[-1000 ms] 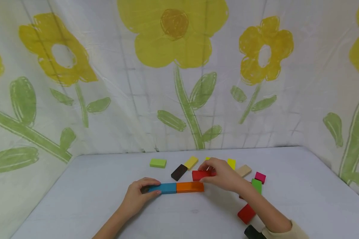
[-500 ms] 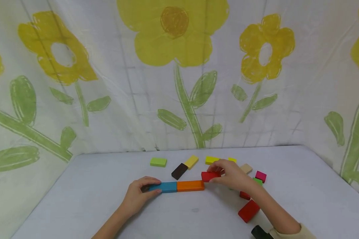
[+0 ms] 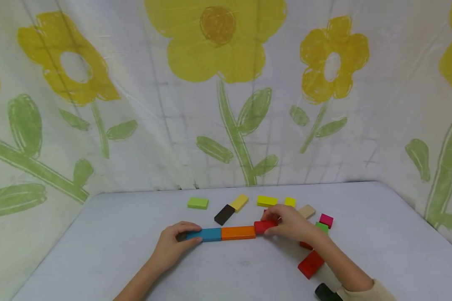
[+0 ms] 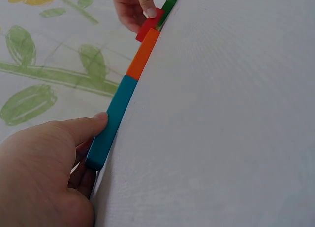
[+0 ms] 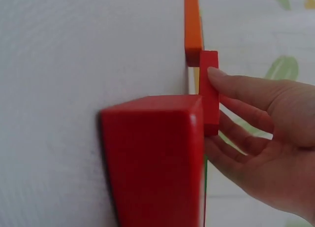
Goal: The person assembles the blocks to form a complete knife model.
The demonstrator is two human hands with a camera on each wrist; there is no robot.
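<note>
My left hand [image 3: 176,244] pinches the left end of a blue block [image 3: 211,235] lying flat on the white table. End to end with it lies an orange block [image 3: 238,233]. At the orange block's right end, my right hand [image 3: 291,225] holds a red block [image 3: 263,227] between thumb and fingers. In the right wrist view the red block [image 5: 209,89] sits a little higher than the orange block [image 5: 193,32], so it looks slightly raised off the table. The left wrist view shows the thumb on top of the blue block [image 4: 112,123].
Behind the row lie a light green block [image 3: 197,203], a dark brown block [image 3: 224,215] and several yellow ones. To the right are a beige block [image 3: 307,211], a pink block [image 3: 326,220] and a large red block [image 3: 311,264] near my right forearm. A flowered curtain hangs behind.
My right hand has carried the red block rightward from behind the orange block, then down to the orange block's right end. The left hand stays at the blue block.
</note>
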